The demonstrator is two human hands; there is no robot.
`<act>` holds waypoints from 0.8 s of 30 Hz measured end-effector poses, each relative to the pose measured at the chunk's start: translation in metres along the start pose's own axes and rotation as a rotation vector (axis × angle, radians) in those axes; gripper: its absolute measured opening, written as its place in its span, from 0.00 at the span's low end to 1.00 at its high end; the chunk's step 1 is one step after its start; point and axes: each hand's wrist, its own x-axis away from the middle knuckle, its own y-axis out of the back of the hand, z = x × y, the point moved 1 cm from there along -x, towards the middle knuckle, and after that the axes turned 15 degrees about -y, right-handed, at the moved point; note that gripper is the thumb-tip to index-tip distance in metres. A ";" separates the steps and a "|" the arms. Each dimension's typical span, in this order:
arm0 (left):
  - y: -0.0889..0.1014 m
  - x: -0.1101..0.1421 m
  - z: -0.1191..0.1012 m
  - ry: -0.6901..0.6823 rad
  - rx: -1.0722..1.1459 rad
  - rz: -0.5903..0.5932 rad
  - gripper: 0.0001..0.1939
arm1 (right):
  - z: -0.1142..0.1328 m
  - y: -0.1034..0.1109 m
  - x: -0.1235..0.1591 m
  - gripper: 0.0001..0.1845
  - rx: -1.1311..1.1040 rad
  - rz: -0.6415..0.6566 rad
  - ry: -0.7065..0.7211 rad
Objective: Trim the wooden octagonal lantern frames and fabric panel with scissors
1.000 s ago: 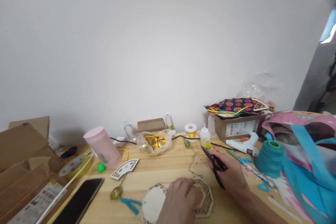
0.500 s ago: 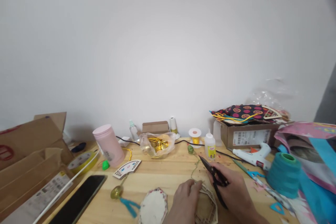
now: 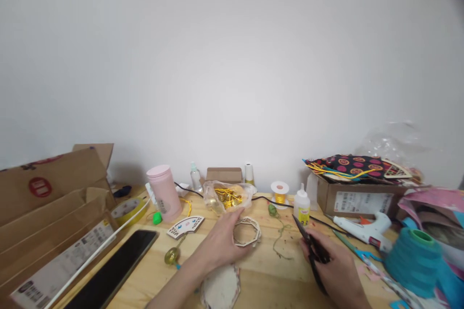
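Octagonal frame (image 3: 257, 233) in left hand (image 3: 224, 237), yellow label (image 3: 303, 216) on bottle (image 3: 301, 201) seemingly illegible

On the table (image 3: 268, 273), we are locating the phone (image 3: 112, 271) right of the carton (image 3: 68, 186), the glue gun (image 3: 362, 228) before the box (image 3: 362, 201)

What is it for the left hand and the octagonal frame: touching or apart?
Touching. The head view shows the left hand holding the octagonal frame at its left side, between fingers and thumb.
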 end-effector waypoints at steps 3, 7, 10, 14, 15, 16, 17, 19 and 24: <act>-0.002 0.009 0.022 0.008 -0.084 0.105 0.40 | -0.002 -0.001 -0.001 0.12 -0.020 -0.026 -0.031; -0.013 0.014 0.015 0.013 0.024 0.152 0.38 | -0.008 -0.002 -0.004 0.14 -0.102 -0.076 -0.203; -0.031 -0.001 -0.007 -0.090 0.057 0.074 0.24 | -0.016 -0.004 -0.005 0.16 -0.153 -0.101 -0.337; -0.062 -0.026 -0.021 -0.141 0.137 0.155 0.14 | -0.022 -0.003 -0.005 0.18 -0.171 -0.149 -0.393; -0.065 -0.029 -0.022 -0.139 0.150 0.146 0.09 | -0.021 -0.002 -0.006 0.18 -0.172 -0.159 -0.397; -0.066 -0.031 -0.022 -0.136 0.166 0.129 0.06 | -0.021 0.000 -0.006 0.18 -0.174 -0.169 -0.402; -0.065 -0.033 -0.021 -0.138 0.187 0.110 0.05 | -0.020 0.001 -0.007 0.18 -0.179 -0.181 -0.408; -0.059 -0.034 -0.019 -0.128 0.232 0.054 0.07 | -0.017 0.003 -0.008 0.18 -0.206 -0.190 -0.420; -0.046 -0.044 -0.009 -0.048 0.299 -0.090 0.10 | -0.015 0.002 -0.010 0.17 -0.293 -0.170 -0.455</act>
